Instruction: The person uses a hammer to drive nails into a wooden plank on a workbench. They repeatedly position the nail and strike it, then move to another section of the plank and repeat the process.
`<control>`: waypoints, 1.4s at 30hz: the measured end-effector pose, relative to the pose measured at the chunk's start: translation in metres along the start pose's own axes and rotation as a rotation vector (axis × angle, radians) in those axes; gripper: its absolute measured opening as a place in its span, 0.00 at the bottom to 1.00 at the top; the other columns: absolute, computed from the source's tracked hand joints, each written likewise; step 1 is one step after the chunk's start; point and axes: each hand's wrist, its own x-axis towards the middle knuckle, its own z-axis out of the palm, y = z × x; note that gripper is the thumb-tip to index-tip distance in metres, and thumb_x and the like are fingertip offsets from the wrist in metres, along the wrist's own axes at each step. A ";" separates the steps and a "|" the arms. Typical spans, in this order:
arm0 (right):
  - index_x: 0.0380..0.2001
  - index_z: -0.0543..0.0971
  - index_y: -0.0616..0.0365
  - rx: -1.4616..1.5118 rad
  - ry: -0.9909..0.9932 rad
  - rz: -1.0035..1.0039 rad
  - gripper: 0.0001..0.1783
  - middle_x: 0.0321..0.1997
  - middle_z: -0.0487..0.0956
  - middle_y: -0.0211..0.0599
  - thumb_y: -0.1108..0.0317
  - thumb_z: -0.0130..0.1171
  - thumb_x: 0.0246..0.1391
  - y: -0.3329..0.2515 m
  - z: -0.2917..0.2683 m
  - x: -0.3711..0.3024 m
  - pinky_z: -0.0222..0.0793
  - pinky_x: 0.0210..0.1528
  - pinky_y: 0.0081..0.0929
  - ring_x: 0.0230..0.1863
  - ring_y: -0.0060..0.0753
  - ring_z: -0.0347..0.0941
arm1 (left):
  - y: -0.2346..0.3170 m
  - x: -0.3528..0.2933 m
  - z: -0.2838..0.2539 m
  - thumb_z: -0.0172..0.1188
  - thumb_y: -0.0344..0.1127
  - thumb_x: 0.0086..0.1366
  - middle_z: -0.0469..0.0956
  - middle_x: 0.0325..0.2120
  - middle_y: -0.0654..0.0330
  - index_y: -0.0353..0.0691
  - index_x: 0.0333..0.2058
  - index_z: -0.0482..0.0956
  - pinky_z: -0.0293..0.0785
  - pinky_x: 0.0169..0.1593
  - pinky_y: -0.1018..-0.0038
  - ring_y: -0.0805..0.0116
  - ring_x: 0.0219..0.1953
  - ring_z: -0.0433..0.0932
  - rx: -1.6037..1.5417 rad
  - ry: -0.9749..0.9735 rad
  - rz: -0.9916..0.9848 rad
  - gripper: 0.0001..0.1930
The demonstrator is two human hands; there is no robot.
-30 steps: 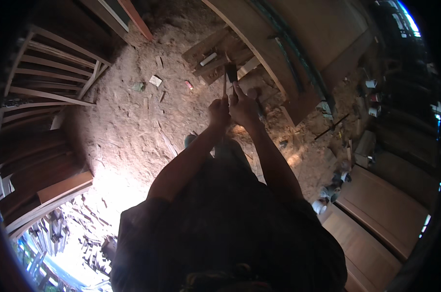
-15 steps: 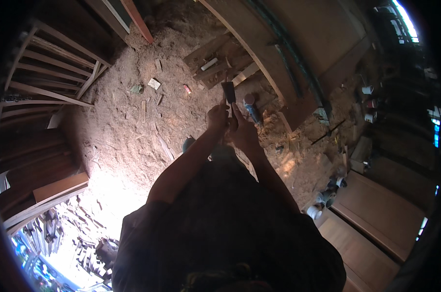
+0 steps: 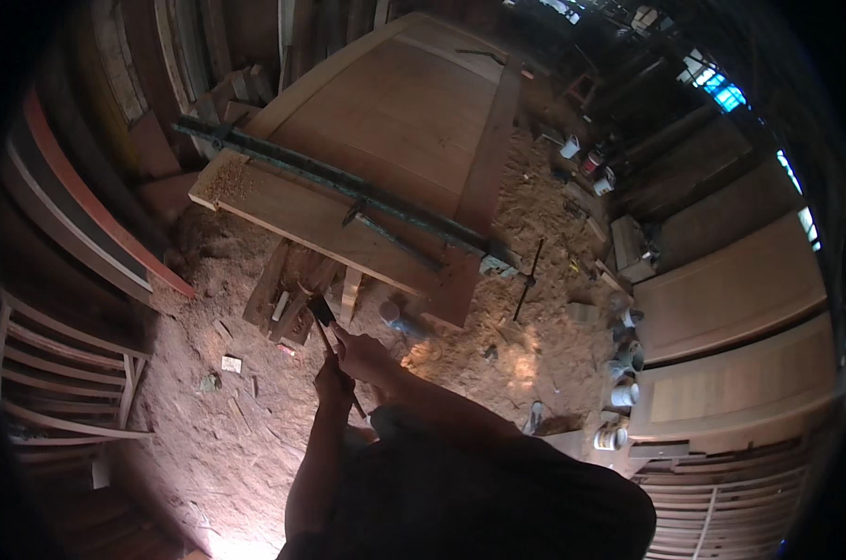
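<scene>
Both my hands are close together in front of my body, above the sawdust floor. My left hand [image 3: 334, 383] is closed around a slim wooden stick [image 3: 356, 401], whose lower end sticks out below the fist. Just above and to the right, my right hand [image 3: 362, 357] is closed at a tool with a dark, flat, block-like head [image 3: 321, 310]. The head lies against the stick's upper part; whether the two are joined I cannot tell. A blue power tool [image 3: 402, 322] lies on the floor to the right of my hands.
Ahead stands a large wooden panel [image 3: 386, 103] with a long dark green bar clamp [image 3: 330, 182] across it. Wood offcuts [image 3: 266, 285] lie under its near edge. Slatted frames [image 3: 63, 364] lean at left, panels [image 3: 731, 289] at right, beside several tins [image 3: 624, 394].
My view has turned to the right, so the clamped panel now fills the upper middle. Hands and tool appear farther left and lower in the picture, still held together.
</scene>
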 end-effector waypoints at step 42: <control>0.35 0.77 0.59 1.327 -0.001 -0.317 0.12 0.29 0.80 0.35 0.74 0.72 0.52 -0.055 -0.060 -0.080 0.73 0.29 0.23 0.29 0.23 0.77 | 0.060 -0.227 0.010 0.59 0.42 0.74 0.66 0.19 0.76 0.36 0.39 0.83 0.58 0.27 0.82 0.87 0.23 0.60 0.840 -0.103 0.474 0.14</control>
